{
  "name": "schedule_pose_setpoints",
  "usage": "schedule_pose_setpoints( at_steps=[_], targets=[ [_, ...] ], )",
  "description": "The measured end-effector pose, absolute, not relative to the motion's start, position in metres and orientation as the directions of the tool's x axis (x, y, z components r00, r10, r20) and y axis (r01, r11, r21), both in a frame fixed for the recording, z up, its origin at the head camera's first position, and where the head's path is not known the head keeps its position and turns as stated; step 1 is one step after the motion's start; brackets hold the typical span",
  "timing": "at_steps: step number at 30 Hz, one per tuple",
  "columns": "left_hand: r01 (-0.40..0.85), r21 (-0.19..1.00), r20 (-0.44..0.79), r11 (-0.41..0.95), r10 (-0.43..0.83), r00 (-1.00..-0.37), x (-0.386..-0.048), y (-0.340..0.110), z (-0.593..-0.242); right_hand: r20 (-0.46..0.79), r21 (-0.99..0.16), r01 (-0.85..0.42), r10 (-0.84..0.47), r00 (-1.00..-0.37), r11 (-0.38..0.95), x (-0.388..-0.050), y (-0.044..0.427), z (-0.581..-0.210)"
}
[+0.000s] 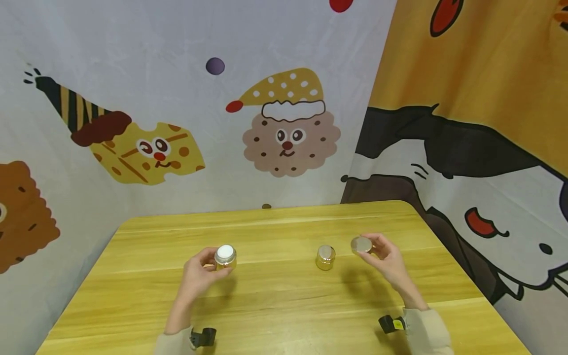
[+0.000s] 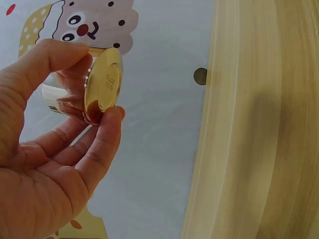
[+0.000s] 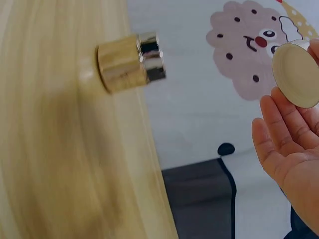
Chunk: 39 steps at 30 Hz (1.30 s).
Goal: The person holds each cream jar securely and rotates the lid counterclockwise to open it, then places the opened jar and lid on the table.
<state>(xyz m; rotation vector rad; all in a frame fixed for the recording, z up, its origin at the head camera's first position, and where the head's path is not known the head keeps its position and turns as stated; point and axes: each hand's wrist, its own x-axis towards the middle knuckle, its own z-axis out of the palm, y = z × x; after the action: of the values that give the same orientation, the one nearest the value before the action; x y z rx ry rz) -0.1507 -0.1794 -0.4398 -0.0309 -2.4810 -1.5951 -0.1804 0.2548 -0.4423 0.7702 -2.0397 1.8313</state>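
Observation:
My left hand [image 1: 201, 273] grips a small shiny gold cosmetic jar [image 1: 226, 265] at the left, with thumb and fingers round its sides. Its top shows a white disc inside a silver rim, and the left wrist view shows its gold base [image 2: 107, 82]. At the right, my right hand [image 1: 388, 261] pinches a round lid [image 1: 361, 244] by its edge; the pale inner side [image 3: 295, 74] faces the right wrist camera. Both hands are raised over the table. A second gold jar [image 1: 325, 261], with a silver top, stands upright on the table, left of the right hand.
The wooden table [image 1: 275, 305] has rounded far corners. Behind it hangs a pale cloth [image 1: 168, 29] with cartoon prints, and an orange and black-and-white printed part covers the right side. Small black cameras [image 1: 204, 337] are worn at both wrists.

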Motion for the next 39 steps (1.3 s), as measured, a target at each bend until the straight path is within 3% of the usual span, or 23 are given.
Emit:
schedule_pose_setpoints(
  at_steps=[13, 39],
  targets=[
    [0.000, 0.893, 0.072, 0.450, -0.143, -0.987, -0.148, -0.190, -0.441, 0.493, -0.797, -0.518, -0.160, -0.855, 0.311, -0.175, 0.281, -0.450],
    [0.002, 0.886, 0.067, 0.463, -0.123, -0.990, -0.145, -0.195, -0.445, 0.526, -0.768, -0.503, -0.058, -0.849, 0.397, -0.165, 0.284, -0.443]
  ],
)
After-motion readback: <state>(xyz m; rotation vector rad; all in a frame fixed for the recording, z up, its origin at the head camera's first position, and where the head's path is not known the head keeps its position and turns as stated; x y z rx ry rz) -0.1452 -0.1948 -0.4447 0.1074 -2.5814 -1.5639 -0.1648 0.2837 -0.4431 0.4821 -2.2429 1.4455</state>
